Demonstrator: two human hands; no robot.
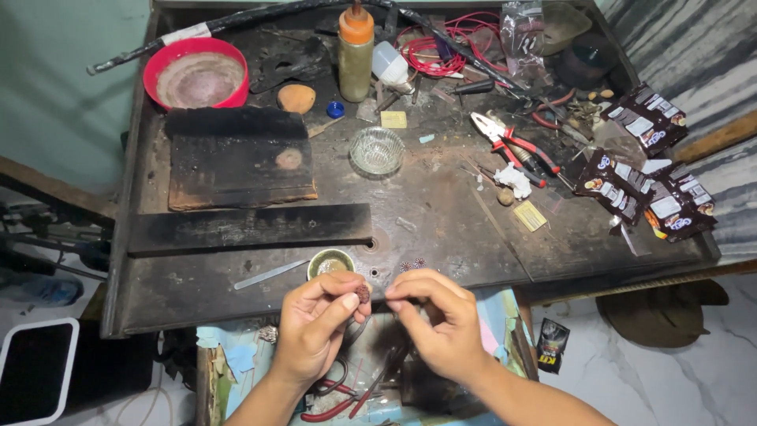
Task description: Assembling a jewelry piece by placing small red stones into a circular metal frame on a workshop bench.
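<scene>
Both hands up close over the bench (236, 292) edge: left hand (315, 327) fingers clamped on a small brown bead (363, 294), held chest-high for close work, right hand (441, 319) fingertips pinched together beside it, likely on thin wire, can't tell.

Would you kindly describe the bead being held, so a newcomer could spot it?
Start at the dark workbench and go to its near edge. There the left hand pinches a small bead. It is reddish-brown and knobbly, unlike the smooth green cup behind it.
</scene>
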